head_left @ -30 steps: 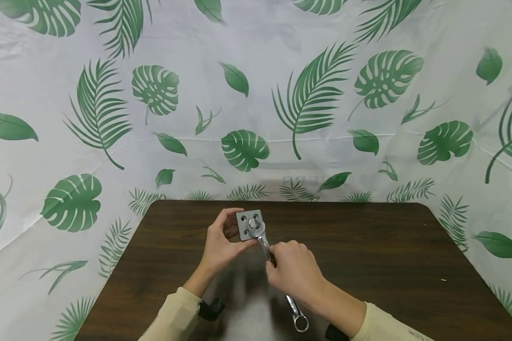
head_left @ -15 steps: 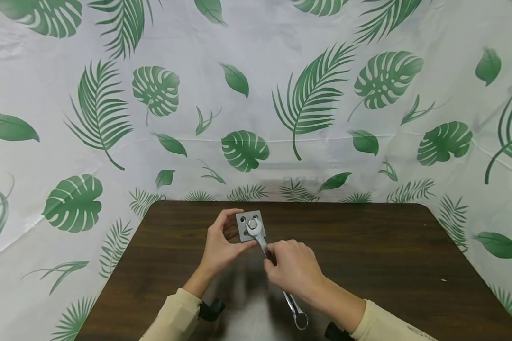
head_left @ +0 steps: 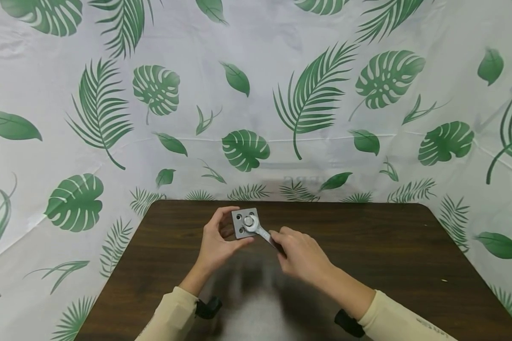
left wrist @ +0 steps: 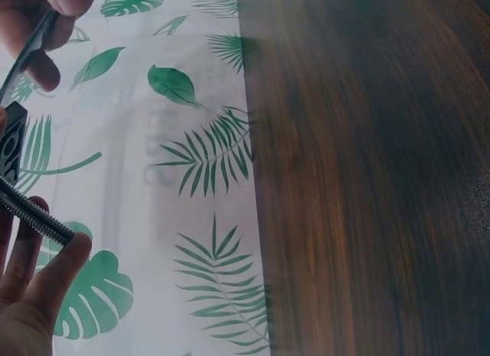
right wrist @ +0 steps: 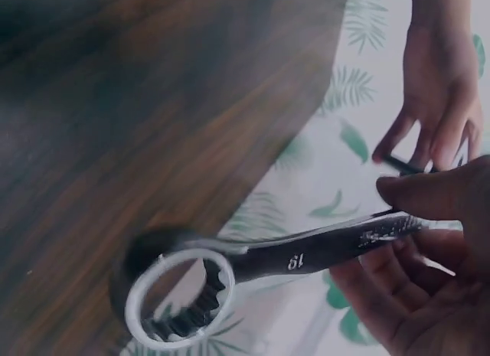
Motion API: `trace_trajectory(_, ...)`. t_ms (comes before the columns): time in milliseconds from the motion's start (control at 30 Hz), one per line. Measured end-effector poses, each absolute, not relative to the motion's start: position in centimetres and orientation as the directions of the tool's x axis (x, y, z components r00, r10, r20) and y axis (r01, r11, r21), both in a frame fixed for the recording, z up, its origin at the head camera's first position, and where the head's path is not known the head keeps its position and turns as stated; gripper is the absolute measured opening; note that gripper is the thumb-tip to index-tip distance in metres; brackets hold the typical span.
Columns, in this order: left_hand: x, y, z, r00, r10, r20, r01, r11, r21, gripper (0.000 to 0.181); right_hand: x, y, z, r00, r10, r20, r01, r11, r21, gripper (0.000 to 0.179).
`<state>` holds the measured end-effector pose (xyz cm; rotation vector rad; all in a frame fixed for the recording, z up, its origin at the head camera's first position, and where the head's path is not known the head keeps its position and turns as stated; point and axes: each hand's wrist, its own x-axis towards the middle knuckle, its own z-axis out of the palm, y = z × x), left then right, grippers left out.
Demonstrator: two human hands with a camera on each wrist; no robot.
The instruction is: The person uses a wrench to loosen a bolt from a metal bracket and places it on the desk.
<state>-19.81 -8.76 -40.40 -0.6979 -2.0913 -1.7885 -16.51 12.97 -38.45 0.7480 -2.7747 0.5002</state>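
My left hand (head_left: 213, 246) holds a square metal plate (head_left: 243, 234) by its edges, its face with several holes turned toward me. A hex bolt (head_left: 248, 221) goes through the plate. Its threaded shank (left wrist: 38, 216) sticks out behind, one fingertip at its end in the left wrist view. The right hand (head_left: 305, 255) grips a combination wrench (head_left: 264, 234) by the shaft, thumb along it. One end of the wrench sits around the bolt head. The toothed ring end (right wrist: 180, 298), near a "19" mark, points away from the plate in the right wrist view.
Both hands are above a dark brown wooden table (head_left: 388, 270). A white cloth with green leaves (head_left: 256, 109) hangs behind and around it. A tiny pale scrap (head_left: 444, 280) lies at the table's right. Black straps (head_left: 209, 308) sit at both wrists.
The wrench's shaft has swung to the right and up about the bolt, the right hand moving with it. Its ring end has left sight in the head view. The plate has shifted slightly left.
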Motion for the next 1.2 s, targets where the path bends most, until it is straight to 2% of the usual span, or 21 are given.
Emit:
trace_trajectory(133, -19.8, -8.9, -40.4, -0.844, 0.159, 0.511, 0.529, 0.101, 0.843, 0.071, -17.4, 13.6, -38.4, -0.851, -0.403, 0.338, -0.512, 0.779, -0.361, 0.031)
trace_trajectory(267, -19.9, -9.1, -40.4, -0.847, 0.164, 0.505, 0.523, 0.095, 0.847, 0.071, -18.2, 14.4, -38.4, -0.827, -0.405, 0.39, -0.542, 0.759, -0.361, 0.023)
trace_trajectory(633, -19.4, -9.0, -40.2, -0.822, 0.234, 0.519, 0.552, 0.104, 0.827, 0.07, -21.1, 16.8, -38.3, -0.666, -0.52, 0.535, -0.656, 0.75, -0.087, 0.033)
trace_trajectory(833, -19.3, -8.8, -40.2, -0.811, 0.262, 0.523, 0.561, 0.096, 0.822, 0.071, -23.2, 17.1, -37.3, -0.599, -0.603, 0.527, -0.697, 0.717, 0.028, 0.03)
trace_trajectory(1033, -19.2, -8.6, -40.1, -0.814, 0.289, 0.504, 0.546, 0.084, 0.834, 0.071, -24.1, 17.1, -36.1, -0.543, -0.674, 0.502, -0.709, 0.688, 0.157, 0.041)
trace_trajectory(1200, -19.2, -8.3, -40.0, -0.812, 0.31, 0.495, 0.544, 0.094, 0.834, 0.071, -24.6, 17.1, -35.5, -0.466, -0.711, 0.528, -0.715, 0.654, 0.25, 0.041)
